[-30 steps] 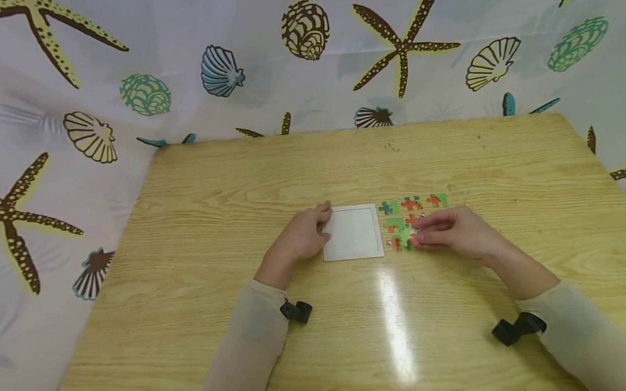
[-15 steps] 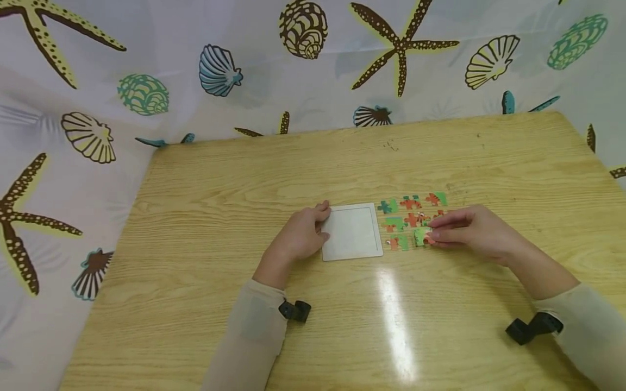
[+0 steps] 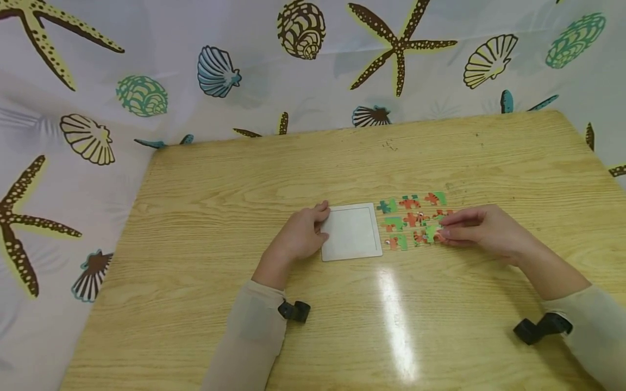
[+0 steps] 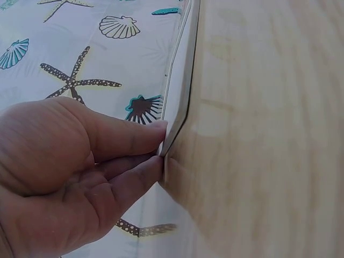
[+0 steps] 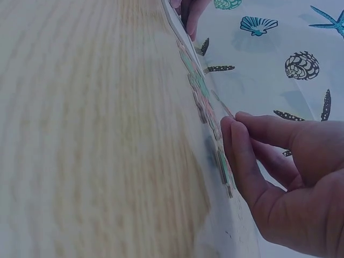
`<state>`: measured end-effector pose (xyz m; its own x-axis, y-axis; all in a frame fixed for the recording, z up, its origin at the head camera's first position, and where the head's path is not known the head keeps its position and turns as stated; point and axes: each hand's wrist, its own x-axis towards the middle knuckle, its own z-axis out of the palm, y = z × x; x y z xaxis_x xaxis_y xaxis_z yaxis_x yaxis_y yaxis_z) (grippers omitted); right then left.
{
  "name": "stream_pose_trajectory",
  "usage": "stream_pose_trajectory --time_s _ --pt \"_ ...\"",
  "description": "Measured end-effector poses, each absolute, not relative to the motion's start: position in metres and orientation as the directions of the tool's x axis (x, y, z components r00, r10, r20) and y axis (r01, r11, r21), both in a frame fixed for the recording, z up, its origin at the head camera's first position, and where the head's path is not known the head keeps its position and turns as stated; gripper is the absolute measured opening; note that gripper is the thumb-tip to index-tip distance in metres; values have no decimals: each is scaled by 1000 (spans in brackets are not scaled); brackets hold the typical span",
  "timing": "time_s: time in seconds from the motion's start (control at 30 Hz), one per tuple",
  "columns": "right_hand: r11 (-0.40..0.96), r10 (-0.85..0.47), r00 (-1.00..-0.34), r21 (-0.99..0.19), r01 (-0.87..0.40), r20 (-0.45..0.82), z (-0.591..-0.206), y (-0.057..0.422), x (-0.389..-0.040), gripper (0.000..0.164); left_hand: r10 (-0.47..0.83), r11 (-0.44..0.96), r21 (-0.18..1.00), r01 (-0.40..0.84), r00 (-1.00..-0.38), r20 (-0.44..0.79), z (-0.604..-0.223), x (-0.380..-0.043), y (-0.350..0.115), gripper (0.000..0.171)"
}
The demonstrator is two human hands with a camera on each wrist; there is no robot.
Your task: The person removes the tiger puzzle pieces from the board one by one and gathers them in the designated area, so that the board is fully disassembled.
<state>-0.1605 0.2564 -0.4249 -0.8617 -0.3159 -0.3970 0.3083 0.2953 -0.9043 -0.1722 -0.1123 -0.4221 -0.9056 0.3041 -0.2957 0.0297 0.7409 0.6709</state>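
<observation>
A square white puzzle board [image 3: 353,234] with a thin dark line near its border lies on the table. My left hand [image 3: 304,232] pinches its left edge between thumb and fingers, seen close up in the left wrist view at the board's corner [image 4: 174,121]. Right of the board, small orange and green jigsaw pieces [image 3: 409,203] are laid in three rows. My right hand [image 3: 481,232] pinches one jigsaw piece [image 3: 432,234] between thumb and fingertips. In the right wrist view that piece [image 5: 222,103] is tilted up above the others, partly hidden by the fingertips.
The wooden table [image 3: 220,206] carries a bright streak of reflected light in front of the board. Behind and to the left hangs a white cloth [image 3: 313,87] printed with shells and starfish. Each sleeve has a small black camera [image 3: 294,311] at the wrist.
My right hand has moved right along the front row with the jigsaw piece, uncovering pieces in the middle and front rows. My left hand has stayed on the board's edge.
</observation>
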Motion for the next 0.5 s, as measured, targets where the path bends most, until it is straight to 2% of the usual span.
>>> stream_pose_trajectory --time_s 0.5 --pt "341 -281 -872 -891 299 -400 -429 268 -162 42 306 740 672 23 -902 -305 -421 -172 -112 62"
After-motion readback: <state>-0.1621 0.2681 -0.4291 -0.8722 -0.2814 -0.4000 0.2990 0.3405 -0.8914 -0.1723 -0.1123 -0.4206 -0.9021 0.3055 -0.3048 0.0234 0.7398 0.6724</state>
